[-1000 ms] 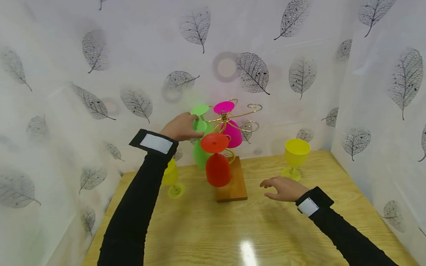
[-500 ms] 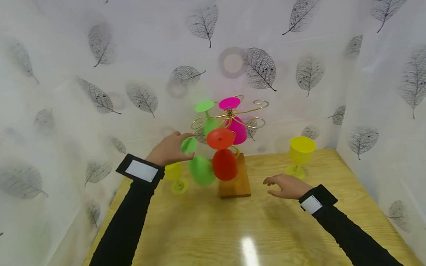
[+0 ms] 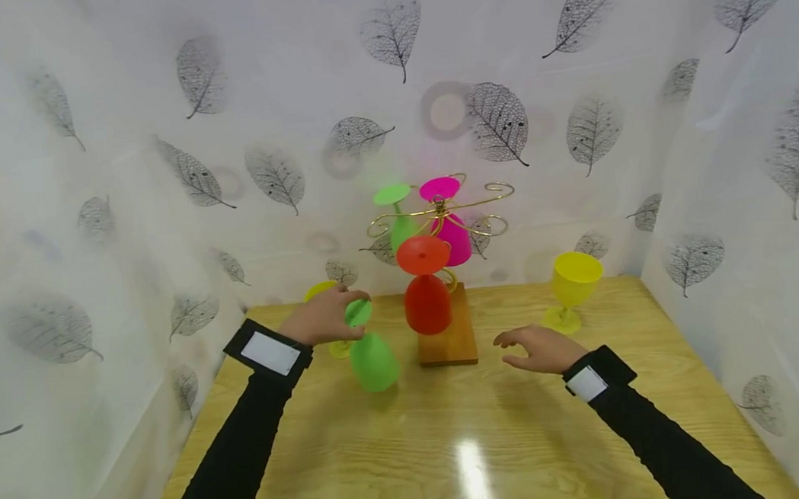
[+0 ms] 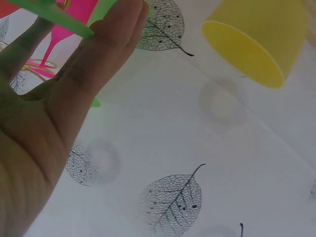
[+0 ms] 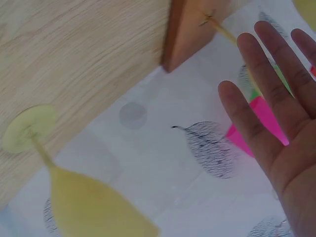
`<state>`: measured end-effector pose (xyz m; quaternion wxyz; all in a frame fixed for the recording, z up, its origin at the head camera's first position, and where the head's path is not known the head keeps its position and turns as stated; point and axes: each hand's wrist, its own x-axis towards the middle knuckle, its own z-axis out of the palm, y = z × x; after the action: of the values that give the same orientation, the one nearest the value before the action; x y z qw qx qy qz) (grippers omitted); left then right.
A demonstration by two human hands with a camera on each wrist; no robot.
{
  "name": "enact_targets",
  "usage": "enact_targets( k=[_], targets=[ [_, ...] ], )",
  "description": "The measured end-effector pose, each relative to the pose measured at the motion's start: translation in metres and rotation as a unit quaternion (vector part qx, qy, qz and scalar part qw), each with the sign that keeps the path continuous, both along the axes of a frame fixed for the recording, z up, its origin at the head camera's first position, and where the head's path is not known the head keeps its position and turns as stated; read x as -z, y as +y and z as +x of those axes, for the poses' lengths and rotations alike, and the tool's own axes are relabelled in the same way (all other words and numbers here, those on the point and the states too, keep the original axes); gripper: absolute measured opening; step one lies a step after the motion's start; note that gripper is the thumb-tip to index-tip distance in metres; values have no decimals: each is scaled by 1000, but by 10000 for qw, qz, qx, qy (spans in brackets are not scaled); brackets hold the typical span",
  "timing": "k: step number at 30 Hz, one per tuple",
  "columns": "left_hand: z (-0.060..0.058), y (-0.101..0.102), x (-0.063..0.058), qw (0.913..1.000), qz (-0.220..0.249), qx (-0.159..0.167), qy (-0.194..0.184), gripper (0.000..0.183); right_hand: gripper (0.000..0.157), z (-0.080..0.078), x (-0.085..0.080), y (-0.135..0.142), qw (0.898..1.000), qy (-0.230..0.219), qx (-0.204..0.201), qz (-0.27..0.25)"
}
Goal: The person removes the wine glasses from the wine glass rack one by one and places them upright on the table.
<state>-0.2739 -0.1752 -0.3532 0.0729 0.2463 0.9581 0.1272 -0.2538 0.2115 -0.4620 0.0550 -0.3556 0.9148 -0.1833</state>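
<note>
My left hand grips a green plastic goblet near its foot. The goblet hangs upside down, bowl lowest, low over the table left of the rack. In the left wrist view the goblet's green foot lies between thumb and fingers. My right hand hovers over the table with relaxed fingers and nothing in them, just in front of an upright yellow goblet. The gold wire rack carries upside-down goblets: a red one, a pink one and another green one.
The rack stands on a wooden base at the back of the wooden table. Behind my left hand a second yellow goblet is partly hidden. A white leaf-print sheet hangs along the back and both sides.
My left hand has drawn the green goblet off the rack, down and toward me, to the left of it. My right hand has stayed nearly still; the head view has shifted slightly.
</note>
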Motion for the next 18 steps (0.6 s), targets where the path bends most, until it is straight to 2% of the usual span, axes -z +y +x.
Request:
enact_targets(
  k=[7,10,12,18],
  targets=[
    [16,19,-15,9987,-110,372,341,60,31,15,-25,-46,9973,267,-400,-551],
    [25,29,-21,9972,-102,572,472,59,35,16,-30,-68,9944,276,-588,-829],
    [32,35,-24,9964,-42,673,522,60,44,17,-30,-80,9922,183,-701,-1010],
    [50,49,-34,9893,251,1159,846,56,87,19,-24,-102,9850,-356,-933,-1407]
  ],
)
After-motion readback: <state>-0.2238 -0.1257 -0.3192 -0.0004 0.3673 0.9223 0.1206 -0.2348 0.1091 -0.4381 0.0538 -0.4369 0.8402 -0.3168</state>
